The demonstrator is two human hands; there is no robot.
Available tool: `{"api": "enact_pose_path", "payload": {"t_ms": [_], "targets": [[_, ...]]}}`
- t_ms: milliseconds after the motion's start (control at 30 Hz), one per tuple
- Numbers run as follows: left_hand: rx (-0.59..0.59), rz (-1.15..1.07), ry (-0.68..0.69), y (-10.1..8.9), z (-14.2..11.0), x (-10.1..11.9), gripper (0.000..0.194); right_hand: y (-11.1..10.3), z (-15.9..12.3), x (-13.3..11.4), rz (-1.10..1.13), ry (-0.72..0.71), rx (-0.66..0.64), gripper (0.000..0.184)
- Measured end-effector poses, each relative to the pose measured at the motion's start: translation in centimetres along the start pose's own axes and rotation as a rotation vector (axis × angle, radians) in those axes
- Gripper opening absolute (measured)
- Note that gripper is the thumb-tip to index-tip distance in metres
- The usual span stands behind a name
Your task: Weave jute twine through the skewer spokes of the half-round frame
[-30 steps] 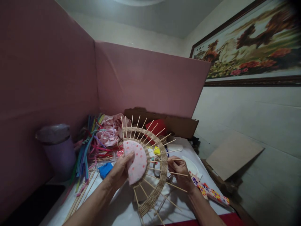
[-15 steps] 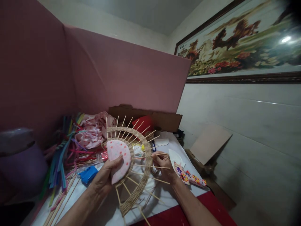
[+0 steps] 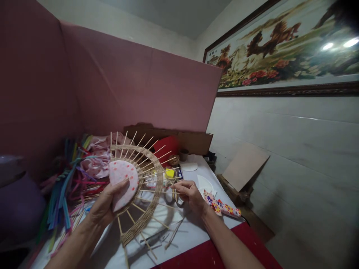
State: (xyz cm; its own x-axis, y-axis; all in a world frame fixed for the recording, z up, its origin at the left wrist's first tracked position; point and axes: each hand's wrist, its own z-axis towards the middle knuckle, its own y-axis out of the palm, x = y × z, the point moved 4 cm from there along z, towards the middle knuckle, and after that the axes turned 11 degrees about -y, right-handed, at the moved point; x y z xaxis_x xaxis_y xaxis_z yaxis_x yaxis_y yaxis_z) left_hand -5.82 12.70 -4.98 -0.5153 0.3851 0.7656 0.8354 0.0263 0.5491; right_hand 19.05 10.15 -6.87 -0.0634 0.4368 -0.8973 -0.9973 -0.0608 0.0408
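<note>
My left hand (image 3: 105, 203) grips a fan-shaped craft by its pink dotted fabric centre (image 3: 123, 184), thumb pressed on the fabric. Thin wooden sticks (image 3: 148, 152) spread out from that centre, and a woven band of jute cord (image 3: 155, 194) runs across them in an arc. The craft is held upright above the white table (image 3: 185, 231). My right hand (image 3: 189, 194) is at the outer edge of the sticks, fingers pinched together at a stick or strand too thin to make out.
Coloured foam strips (image 3: 64, 186) and pink cloth (image 3: 97, 157) lie at the left. A purple bin (image 3: 17, 198) stands at far left. A cardboard box (image 3: 193, 141) with a red item sits behind. A floral paper piece (image 3: 223, 207) and white plate (image 3: 204, 183) lie right. Pink partition behind.
The view has swung right, so the craft and both hands now sit further left in the picture. My right hand has drawn slightly away from the woven band toward the stick tips.
</note>
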Motion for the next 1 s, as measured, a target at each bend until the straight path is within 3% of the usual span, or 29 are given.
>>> {"api": "enact_pose_path", "payload": {"t_ms": [233, 467, 767, 1000], "targets": [[0.036, 0.023, 0.069, -0.6, 0.4, 0.4, 0.013, 0.2, 0.0, -0.5, -0.251, -0.208, 0.128, 0.015], [0.071, -0.095, 0.094, -0.2, 0.2, 0.7, 0.016, 0.6, -0.8, -1.3, -0.311, -0.315, 0.124, 0.010], [0.055, -0.260, 0.017, -0.6, 0.5, 0.7, 0.018, 0.6, -0.5, -0.2, -0.051, -0.132, 0.061, 0.016], [0.032, -0.266, -0.022, 0.2, 0.3, -0.2, 0.018, 2.4, -1.0, 0.9, 0.065, -0.002, -0.066, 0.011]]}}
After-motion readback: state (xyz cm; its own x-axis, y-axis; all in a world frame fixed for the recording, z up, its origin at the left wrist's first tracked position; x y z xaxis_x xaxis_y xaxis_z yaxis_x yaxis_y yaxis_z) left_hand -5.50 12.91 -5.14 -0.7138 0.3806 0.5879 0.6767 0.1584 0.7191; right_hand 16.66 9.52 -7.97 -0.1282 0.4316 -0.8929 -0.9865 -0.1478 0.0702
